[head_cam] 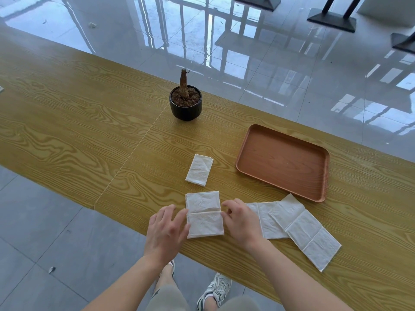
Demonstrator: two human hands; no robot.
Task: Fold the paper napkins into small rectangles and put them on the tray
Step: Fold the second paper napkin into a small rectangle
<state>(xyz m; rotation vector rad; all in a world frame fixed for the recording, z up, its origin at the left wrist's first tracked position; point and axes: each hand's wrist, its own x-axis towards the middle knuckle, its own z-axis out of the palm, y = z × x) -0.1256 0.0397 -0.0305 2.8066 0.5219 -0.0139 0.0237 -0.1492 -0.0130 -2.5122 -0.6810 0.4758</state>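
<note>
A white paper napkin (204, 214) lies near the table's front edge, creased across its middle into two panels. My left hand (167, 230) touches its left edge with fingers spread. My right hand (240, 218) rests at its right edge, fingertips on the crease. A napkin folded into a small rectangle (199, 169) lies just beyond it. Two longer, unfolded napkins (301, 227) overlap to the right of my right hand. The brown tray (283, 162) sits further back on the right with nothing on it.
A black pot with a bare stump (186, 102) stands behind the napkins near the table's far edge. The wooden table (78, 122) stretches far to the left. The front edge runs right under my wrists. Glossy floor lies beyond.
</note>
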